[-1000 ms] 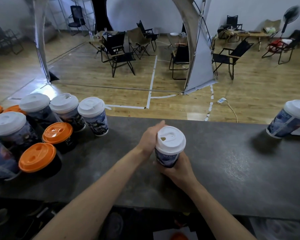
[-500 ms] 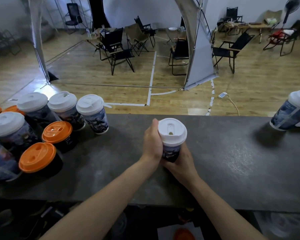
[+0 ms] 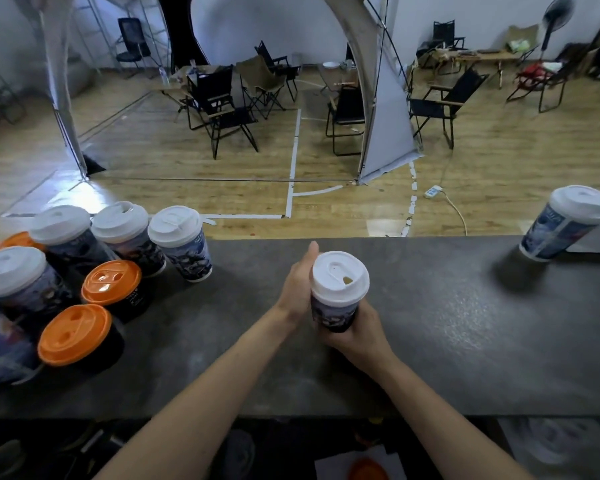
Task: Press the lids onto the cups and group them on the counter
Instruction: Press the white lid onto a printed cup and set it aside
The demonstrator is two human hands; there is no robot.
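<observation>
Grey counter [image 3: 447,341], near edge: printed cup [image 3: 333,315] held upright just above it, right hand [image 3: 359,332] clasped round the base, left hand [image 3: 297,284] wrapped against the side; white lid [image 3: 340,277] seated, seemingly pressed home. Farther left, cluster of lidded cups [image 3: 113,289], white and orange tops; far right, lone lidded cup [image 3: 565,223], well apart, likely yet to be grouped.

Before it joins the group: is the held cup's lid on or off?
On: the white lid caps the cup held by left hand and right hand. Fully seated? Cannot tell.
</observation>
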